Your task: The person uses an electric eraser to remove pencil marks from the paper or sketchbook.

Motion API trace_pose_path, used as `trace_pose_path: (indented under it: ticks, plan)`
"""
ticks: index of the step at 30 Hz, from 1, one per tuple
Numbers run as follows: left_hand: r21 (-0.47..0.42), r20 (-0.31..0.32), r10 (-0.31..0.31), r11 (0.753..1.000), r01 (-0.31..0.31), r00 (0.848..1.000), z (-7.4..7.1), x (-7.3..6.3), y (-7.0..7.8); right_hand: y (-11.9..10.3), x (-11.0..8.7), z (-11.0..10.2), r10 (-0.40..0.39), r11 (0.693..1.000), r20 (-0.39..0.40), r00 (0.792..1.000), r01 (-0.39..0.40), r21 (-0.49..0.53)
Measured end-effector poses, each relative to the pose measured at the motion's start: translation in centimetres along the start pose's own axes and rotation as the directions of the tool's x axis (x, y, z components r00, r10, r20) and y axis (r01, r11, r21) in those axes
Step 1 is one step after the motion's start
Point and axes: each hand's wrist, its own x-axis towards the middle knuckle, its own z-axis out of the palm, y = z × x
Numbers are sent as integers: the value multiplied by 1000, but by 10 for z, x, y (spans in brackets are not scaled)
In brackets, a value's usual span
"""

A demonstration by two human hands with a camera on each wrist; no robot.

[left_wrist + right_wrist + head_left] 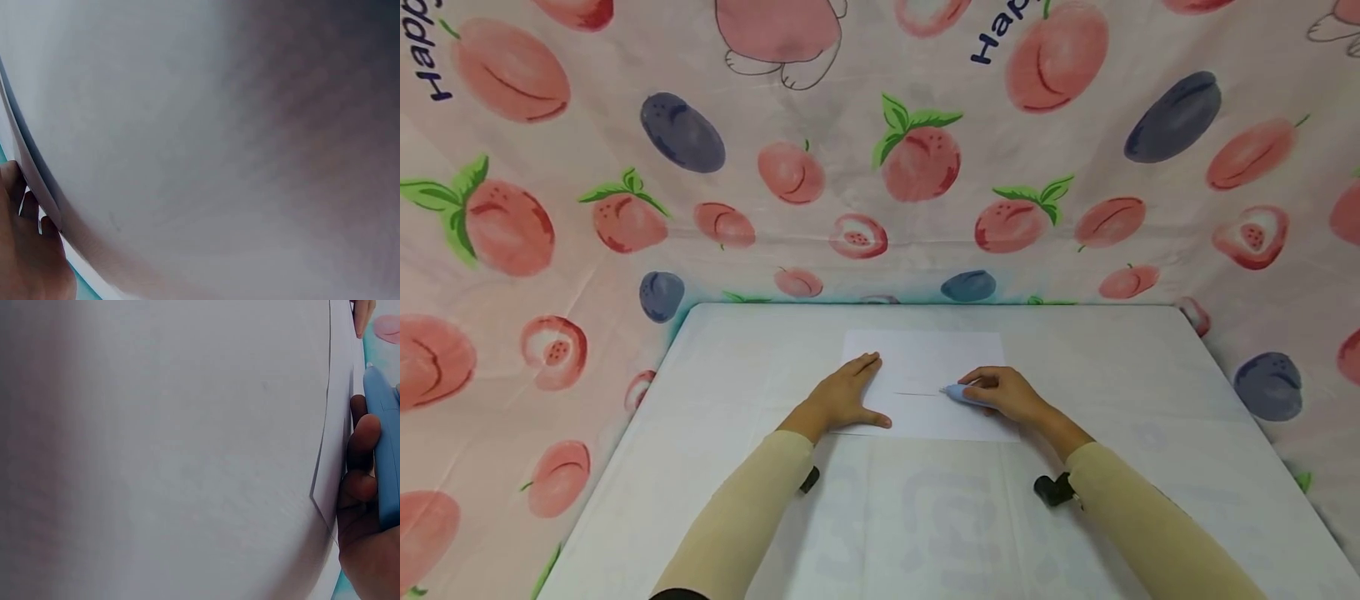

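A white sheet of paper (925, 358) lies on the white table in the head view, with a thin dark line (916, 394) across its middle. My left hand (848, 396) rests on the sheet's left side, fingers straight and thumb spread. In the left wrist view, part of the left hand (34, 250) shows at the lower left. My right hand (1006, 392) grips a thick light-blue pen (964, 393), its tip at the line's right end. The right wrist view shows the pen (386, 450) close up, with the fingers of the right hand (359, 506) curled beside it.
The white table (737, 517) extends around the sheet, and faint marks show through its cover in front. A fruit-print cloth (835, 108) hangs behind the table and along both sides. Small black devices, including one at the right wrist (1054, 490), sit at the sleeves.
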Motion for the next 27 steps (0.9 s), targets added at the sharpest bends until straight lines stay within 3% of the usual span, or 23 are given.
trace_pose_path:
  ticks: [8, 27]
  plan:
    - [11, 1, 8, 1000, -8, 1000, 0, 3, -1, 1, 0, -3, -26, 1000, 26, 999, 25, 14]
    - [22, -2, 9, 1000, -9, 1000, 3, 2, -2, 1, 3, -1, -6, 1000, 49, 999, 5, 15]
